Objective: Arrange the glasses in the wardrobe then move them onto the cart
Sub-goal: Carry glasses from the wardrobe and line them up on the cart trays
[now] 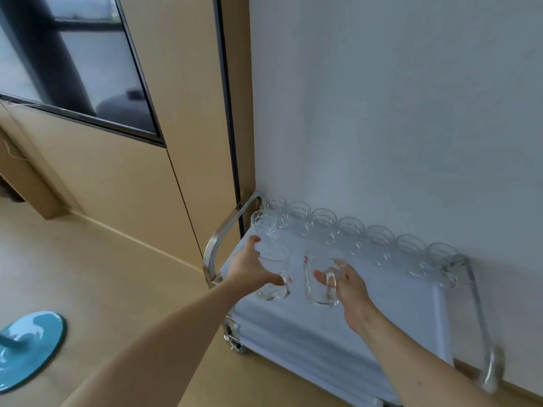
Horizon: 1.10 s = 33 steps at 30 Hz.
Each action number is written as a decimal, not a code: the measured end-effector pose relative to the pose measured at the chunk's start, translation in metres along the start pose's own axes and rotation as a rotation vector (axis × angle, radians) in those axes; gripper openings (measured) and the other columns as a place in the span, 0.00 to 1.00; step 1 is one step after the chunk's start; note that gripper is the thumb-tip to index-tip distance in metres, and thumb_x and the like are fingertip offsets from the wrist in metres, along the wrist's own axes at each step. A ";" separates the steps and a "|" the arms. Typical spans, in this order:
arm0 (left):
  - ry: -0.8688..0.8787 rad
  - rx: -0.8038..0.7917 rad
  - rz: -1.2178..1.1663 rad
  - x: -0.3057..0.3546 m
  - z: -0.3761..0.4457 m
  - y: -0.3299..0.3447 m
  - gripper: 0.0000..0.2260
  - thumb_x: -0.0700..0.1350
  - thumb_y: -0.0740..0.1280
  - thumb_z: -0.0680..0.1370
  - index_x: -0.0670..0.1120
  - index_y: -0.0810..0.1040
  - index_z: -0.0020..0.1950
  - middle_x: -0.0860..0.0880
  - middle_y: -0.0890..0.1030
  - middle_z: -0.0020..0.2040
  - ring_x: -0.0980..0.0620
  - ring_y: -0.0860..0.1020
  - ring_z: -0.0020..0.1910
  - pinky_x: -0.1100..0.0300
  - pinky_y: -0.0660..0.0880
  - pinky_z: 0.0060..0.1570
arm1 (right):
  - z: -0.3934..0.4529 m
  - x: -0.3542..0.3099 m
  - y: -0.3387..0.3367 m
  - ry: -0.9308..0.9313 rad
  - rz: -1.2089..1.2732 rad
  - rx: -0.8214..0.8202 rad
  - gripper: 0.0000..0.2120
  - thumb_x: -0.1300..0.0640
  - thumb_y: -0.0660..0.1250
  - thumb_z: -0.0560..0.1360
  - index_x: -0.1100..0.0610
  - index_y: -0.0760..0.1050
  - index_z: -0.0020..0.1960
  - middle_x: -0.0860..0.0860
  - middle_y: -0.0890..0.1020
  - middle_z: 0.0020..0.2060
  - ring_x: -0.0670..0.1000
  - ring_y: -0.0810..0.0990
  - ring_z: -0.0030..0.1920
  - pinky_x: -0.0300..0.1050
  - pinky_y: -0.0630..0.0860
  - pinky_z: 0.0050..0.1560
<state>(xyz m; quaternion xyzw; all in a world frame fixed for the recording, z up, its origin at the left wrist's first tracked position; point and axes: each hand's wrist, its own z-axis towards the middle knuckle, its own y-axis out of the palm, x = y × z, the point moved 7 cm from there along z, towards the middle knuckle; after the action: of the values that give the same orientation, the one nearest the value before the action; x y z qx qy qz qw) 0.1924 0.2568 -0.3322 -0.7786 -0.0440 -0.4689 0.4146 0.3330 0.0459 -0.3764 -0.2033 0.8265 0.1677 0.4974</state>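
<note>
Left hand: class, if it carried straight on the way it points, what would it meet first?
Probably the glass at the cart's far left corner, just beyond the mug the left hand holds; depth is unclear.

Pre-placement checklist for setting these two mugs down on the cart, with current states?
1. Left hand grips the left mug round its body: ok.
2. Right hand holds the right mug at its handle: ok.
3. Both mugs upright: roughly ok, slight tilt possible.
4. Bare spot on the cart top in front of the row of glasses along the wall: ok.
5. Gap between the two held mugs: narrow, apart; ok, but watch it.
6. Left mug clear of the glass at the left end of the row: cannot tell, they overlap in the view.
</note>
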 end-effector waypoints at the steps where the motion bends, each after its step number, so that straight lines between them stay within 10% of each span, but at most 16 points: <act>1: 0.024 -0.009 0.040 0.002 0.006 0.005 0.52 0.52 0.86 0.57 0.56 0.61 0.74 0.50 0.77 0.62 0.49 0.76 0.58 0.54 0.79 0.50 | 0.003 0.003 -0.004 -0.002 0.013 0.027 0.15 0.62 0.69 0.77 0.49 0.78 0.62 0.47 0.87 0.50 0.49 0.86 0.53 0.45 0.75 0.50; 7: 0.040 -0.010 0.118 0.001 0.055 0.026 0.52 0.54 0.86 0.57 0.56 0.60 0.73 0.48 0.76 0.64 0.47 0.70 0.65 0.49 0.78 0.56 | 0.045 0.016 -0.017 0.031 0.015 0.102 0.17 0.64 0.74 0.74 0.45 0.80 0.55 0.45 0.85 0.53 0.44 0.87 0.45 0.39 0.74 0.45; 16: -0.036 -0.101 0.199 -0.005 0.130 0.078 0.52 0.56 0.85 0.54 0.57 0.58 0.70 0.48 0.76 0.64 0.46 0.72 0.62 0.51 0.77 0.52 | 0.116 0.025 -0.025 0.001 -0.185 0.078 0.35 0.40 0.85 0.47 0.39 0.78 0.52 0.32 0.83 0.46 0.35 0.83 0.46 0.32 0.77 0.43; 20: -0.053 -0.135 0.210 -0.009 0.153 0.093 0.52 0.55 0.86 0.54 0.57 0.57 0.69 0.47 0.76 0.65 0.45 0.71 0.63 0.50 0.78 0.53 | 0.137 0.024 -0.028 -0.046 -0.283 0.077 0.36 0.45 0.85 0.45 0.28 0.75 0.49 0.32 0.83 0.45 0.36 0.82 0.46 0.35 0.78 0.42; 24: -0.077 -0.150 0.210 -0.015 0.166 0.111 0.52 0.54 0.86 0.53 0.58 0.57 0.67 0.47 0.75 0.64 0.45 0.71 0.62 0.46 0.80 0.52 | 0.153 0.031 -0.034 -0.048 -0.376 0.071 0.39 0.59 0.88 0.53 0.46 0.73 0.57 0.52 0.81 0.54 0.51 0.81 0.54 0.51 0.81 0.55; 33: -0.030 -0.107 0.118 -0.027 0.175 0.128 0.54 0.51 0.86 0.53 0.60 0.56 0.69 0.49 0.74 0.66 0.47 0.68 0.65 0.54 0.70 0.51 | 0.163 0.046 -0.048 -0.069 -0.364 0.136 0.42 0.58 0.89 0.50 0.36 0.74 0.56 0.38 0.81 0.52 0.42 0.81 0.54 0.49 0.81 0.57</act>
<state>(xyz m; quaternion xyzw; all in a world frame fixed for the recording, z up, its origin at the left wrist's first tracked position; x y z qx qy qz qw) 0.3572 0.3024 -0.4680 -0.8077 0.0207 -0.4338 0.3987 0.4611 0.0747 -0.4939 -0.3094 0.7680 0.0255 0.5601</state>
